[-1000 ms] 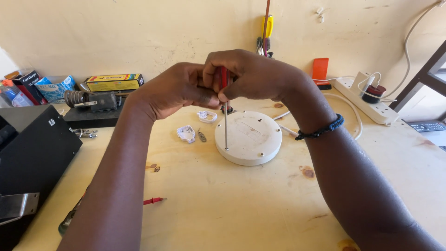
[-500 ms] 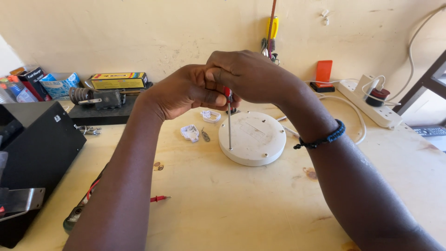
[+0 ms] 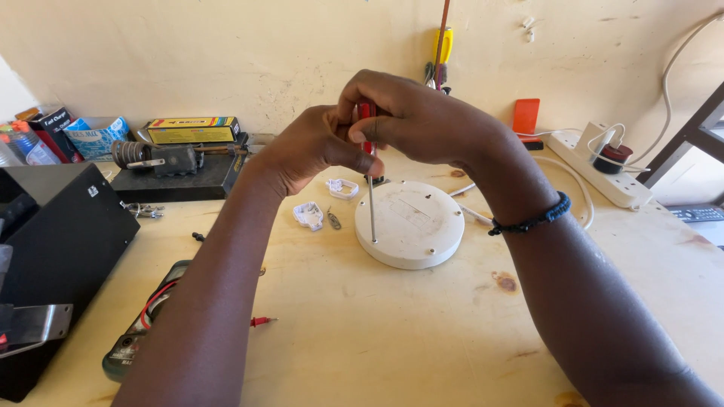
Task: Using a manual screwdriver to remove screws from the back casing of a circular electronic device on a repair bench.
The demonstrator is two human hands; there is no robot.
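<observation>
1. Screwdriver [image 3: 371, 188], red-handled, is held upright, its tip set near the left rim of the white round disc [image 3: 409, 224] on the wooden bench [image 3: 377, 332].
2. Right hand [image 3: 411, 117] is clenched around the handle; left hand [image 3: 313, 147] is closed against it, apparently steadying.
3. Since the earlier views, grip and tip position are unchanged; only slight turning is suggested.

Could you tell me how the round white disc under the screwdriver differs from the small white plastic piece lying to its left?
The round white disc is large, flat and solid, while the small white plastic piece is far smaller and irregular. The screwdriver, gripped by the left hand and right hand, stands upright at the disc's left edge; the small piece lies untouched. Both are white and rest on the wooden table.
</observation>
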